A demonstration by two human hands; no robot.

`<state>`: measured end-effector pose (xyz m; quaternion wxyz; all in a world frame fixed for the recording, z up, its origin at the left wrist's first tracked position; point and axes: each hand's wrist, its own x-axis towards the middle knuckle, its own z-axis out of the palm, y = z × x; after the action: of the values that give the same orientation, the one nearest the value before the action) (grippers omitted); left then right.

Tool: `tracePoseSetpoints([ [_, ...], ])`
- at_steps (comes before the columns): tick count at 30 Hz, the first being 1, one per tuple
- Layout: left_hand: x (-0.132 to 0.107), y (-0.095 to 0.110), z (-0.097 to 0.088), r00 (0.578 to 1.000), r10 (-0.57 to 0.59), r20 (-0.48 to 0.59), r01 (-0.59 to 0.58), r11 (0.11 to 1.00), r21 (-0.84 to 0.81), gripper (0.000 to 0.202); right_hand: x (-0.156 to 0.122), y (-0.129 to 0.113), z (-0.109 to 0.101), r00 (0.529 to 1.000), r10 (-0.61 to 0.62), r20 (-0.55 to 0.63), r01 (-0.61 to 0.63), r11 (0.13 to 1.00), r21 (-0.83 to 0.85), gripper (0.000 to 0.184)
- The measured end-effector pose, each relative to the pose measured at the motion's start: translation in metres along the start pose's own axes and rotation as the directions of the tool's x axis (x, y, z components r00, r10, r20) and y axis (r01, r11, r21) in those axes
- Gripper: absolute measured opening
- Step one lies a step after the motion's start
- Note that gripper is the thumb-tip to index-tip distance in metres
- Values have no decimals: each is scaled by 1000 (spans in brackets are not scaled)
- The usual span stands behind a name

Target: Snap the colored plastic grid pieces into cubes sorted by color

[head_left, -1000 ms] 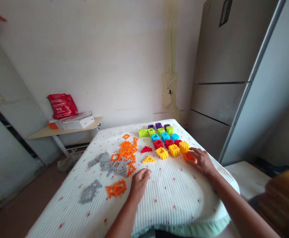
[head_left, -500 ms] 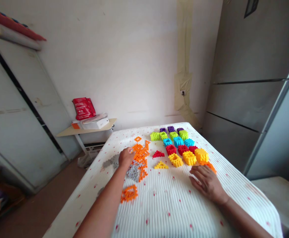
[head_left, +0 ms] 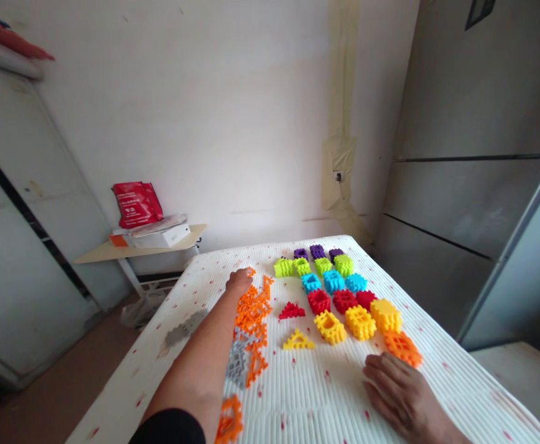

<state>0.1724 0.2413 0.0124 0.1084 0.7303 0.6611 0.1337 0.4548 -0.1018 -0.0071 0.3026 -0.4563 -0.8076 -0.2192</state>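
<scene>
My left hand reaches far across the white cloth-covered table, its fingers curled at the top of a pile of flat orange pieces; what they grip is hidden. My right hand lies flat and open on the cloth, just below an orange cube. Rows of cubes stand ahead: yellow cubes, red cubes, blue cubes, green cubes and purple cubes. A red triangle piece and a yellow triangle piece lie beside them.
Grey flat pieces lie left of my arm, another grey piece and an orange piece nearer me. A small shelf with a white box and red bag stands by the wall. A tall grey cabinet is at the right.
My left hand moved from the table's near middle up to the far end of the orange pile. My right hand drew back from the orange cube and now lies flat below it.
</scene>
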Motion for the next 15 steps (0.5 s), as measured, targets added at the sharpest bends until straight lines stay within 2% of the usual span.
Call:
tracePoseSetpoints([
  [6,23,3,16,996,-65,60,60,994,87,52,8,-1,-4,999,-29,-31,28,999,-22,26],
  [11,23,2,22,995,-73,74,64,991,121,42,15,-3,-5,999,9,-43,-10,1000,-8,29],
  [15,18,2,10,998,-6,65,0,996,87,28,11,-1,-3,1000,0,-30,0,1000,16,25],
])
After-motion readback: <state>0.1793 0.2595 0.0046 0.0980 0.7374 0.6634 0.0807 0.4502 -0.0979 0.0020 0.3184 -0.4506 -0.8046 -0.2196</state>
